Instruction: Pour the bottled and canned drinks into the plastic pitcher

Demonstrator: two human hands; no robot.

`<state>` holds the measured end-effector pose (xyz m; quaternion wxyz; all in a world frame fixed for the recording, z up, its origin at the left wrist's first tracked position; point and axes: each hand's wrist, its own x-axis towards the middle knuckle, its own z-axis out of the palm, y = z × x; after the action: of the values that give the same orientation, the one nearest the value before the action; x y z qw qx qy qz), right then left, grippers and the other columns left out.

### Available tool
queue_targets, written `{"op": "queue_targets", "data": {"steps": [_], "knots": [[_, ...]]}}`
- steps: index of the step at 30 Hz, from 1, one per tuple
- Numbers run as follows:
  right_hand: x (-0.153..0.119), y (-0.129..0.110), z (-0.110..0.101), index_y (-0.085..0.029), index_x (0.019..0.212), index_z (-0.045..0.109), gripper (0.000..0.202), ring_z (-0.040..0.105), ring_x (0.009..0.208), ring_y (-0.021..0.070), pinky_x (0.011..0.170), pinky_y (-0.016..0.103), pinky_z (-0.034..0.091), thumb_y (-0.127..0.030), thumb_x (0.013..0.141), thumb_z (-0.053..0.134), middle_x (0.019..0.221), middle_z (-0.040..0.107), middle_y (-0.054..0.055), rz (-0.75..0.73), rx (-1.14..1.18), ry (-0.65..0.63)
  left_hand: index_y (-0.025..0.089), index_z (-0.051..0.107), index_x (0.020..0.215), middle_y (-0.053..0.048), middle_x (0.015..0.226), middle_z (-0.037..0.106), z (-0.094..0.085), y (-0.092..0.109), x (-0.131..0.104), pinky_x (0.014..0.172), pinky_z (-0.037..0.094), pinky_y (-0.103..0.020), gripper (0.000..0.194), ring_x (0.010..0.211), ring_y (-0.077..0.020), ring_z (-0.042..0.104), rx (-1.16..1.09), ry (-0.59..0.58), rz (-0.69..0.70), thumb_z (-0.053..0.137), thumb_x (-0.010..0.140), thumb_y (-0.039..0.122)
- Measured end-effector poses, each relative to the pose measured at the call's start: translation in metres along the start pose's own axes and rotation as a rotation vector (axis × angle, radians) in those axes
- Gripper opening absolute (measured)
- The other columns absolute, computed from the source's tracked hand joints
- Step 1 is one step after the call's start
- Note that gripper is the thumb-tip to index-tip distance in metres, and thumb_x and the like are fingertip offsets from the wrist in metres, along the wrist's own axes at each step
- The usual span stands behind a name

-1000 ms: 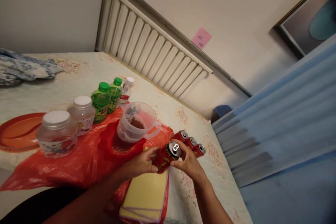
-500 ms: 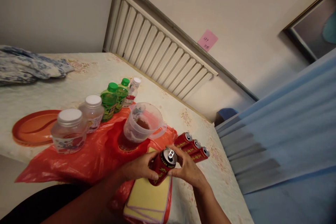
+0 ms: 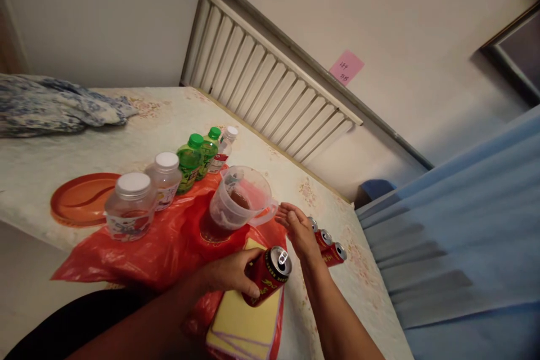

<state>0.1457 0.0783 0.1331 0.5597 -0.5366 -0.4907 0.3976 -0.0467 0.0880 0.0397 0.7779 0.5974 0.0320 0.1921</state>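
A red drink can (image 3: 266,281) with its top opened is gripped by my left hand (image 3: 233,271), tilted above the yellow cloths (image 3: 247,323). My right hand (image 3: 297,230) is off the can, fingers extended beside the handle of a clear plastic measuring jug (image 3: 240,202); whether it touches the handle I cannot tell. Brown liquid lies in the jug, which stands on a red plastic bag (image 3: 156,259). Just right of that hand, three more red cans (image 3: 334,254) stand in a row, partly hidden by it.
Two clear jars with white lids (image 3: 130,208), two green-capped bottles (image 3: 189,163) and a white-capped bottle (image 3: 223,149) line the bag's far side. An orange lid (image 3: 82,199) lies left. A patterned cloth (image 3: 63,107), radiator (image 3: 270,73) and blue curtain (image 3: 455,225) surround the table.
My right hand has let go of the can and moved forward to the jug's handle, its fingers straightening. My left hand still holds the can. The view has shifted slightly.
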Motion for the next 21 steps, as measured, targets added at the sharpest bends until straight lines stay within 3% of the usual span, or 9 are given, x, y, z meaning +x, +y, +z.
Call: {"op": "queue_targets", "data": {"steps": [4, 8, 12, 21], "knots": [[0.015, 0.007, 0.019, -0.021, 0.092, 0.068, 0.046, 0.066, 0.088, 0.0213, 0.09, 0.039, 0.051, -0.065, 0.085, 0.057, 0.093, 0.072, 0.006, -0.012, -0.088, -0.162, 0.023, 0.056, 0.123, -0.004, 0.117, 0.065, -0.003, -0.001, -0.003, 0.096, 0.046, -0.042, 0.076, 0.112, -0.0306, 0.057, -0.06, 0.026, -0.032, 0.083, 0.052, 0.025], [0.024, 0.008, 0.035, -0.023, 0.069, 0.062, 0.043, 0.057, 0.067, 0.0172, 0.076, 0.034, 0.05, -0.061, 0.086, 0.055, 0.067, 0.059, 0.0, -0.023, -0.036, -0.253, 0.022, 0.056, 0.122, -0.004, 0.116, 0.065, -0.005, -0.001, -0.007, 0.095, 0.046, -0.041, 0.075, 0.11, -0.029, 0.058, -0.094, 0.024, -0.043, 0.084, 0.052, 0.024], [0.031, 0.007, 0.048, -0.023, 0.058, 0.047, 0.044, 0.038, 0.05, 0.0125, 0.063, 0.03, 0.044, -0.057, 0.083, 0.06, 0.05, 0.035, -0.007, -0.001, 0.055, -0.247, 0.021, 0.057, 0.122, -0.004, 0.115, 0.066, -0.006, -0.002, -0.009, 0.094, 0.047, -0.041, 0.076, 0.11, -0.0289, 0.059, -0.107, 0.019, -0.061, 0.085, 0.051, 0.021], [0.039, -0.021, 0.063, -0.023, 0.054, 0.04, 0.041, 0.021, 0.044, 0.0087, 0.053, 0.026, 0.037, -0.048, 0.077, 0.063, 0.047, 0.022, -0.011, -0.022, 0.128, -0.084, 0.021, 0.057, 0.122, -0.005, 0.117, 0.066, -0.008, 0.003, -0.013, 0.091, 0.049, -0.041, 0.08, 0.11, -0.0304, 0.06, -0.09, 0.008, -0.068, 0.088, 0.048, 0.021]]}}
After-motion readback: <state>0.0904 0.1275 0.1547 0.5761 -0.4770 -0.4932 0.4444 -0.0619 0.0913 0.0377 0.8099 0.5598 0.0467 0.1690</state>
